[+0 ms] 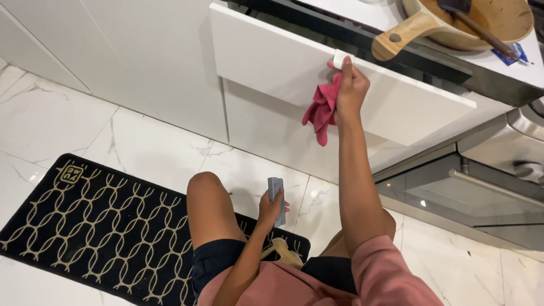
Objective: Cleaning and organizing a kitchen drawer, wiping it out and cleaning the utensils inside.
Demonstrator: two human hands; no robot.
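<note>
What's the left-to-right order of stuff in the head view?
Black patterned floor mat → left hand holding a grey block → pink cloth in the right hand at the white drawer front → wooden pan → glass oven door.

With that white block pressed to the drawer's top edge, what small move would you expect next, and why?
Probably a short rub sideways along the edge. The right hand presses a small white block against the top edge of the open white drawer, with a pink cloth bunched beneath it. The left hand only holds a grey object low near the knee.
</note>
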